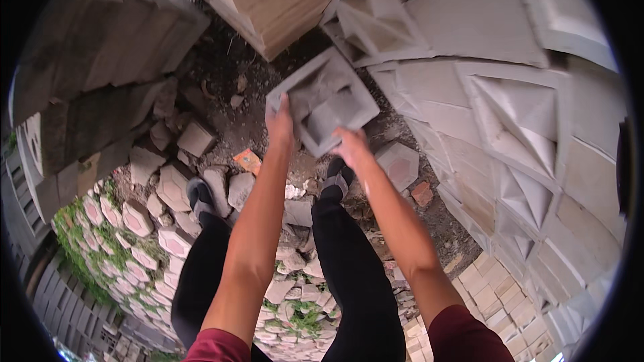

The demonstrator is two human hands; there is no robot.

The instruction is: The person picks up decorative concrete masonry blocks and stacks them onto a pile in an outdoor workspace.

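Note:
A square grey concrete block [335, 115] with a raised rim and recessed, slanted faces is held out in front of me, tilted and slightly blurred. My left hand [279, 125] grips its left edge, the thumb lying over the rim. At the near right edge my right hand [351, 146] is closed on the same block, the fingers partly hidden beneath it. Just beyond the block stands the corner of a tan stack of slabs [268, 7]. Below it lies dark, gravelly soil [228, 67].
A tall wall of stacked patterned concrete blocks [513, 114] rises on the right. Brownish stacked slabs [100, 40] stand on the left. Loose hexagonal pavers [173, 188] and rubble lie around my feet, with an orange wrapper [248, 161] and a broken brick piece [421, 193] among them.

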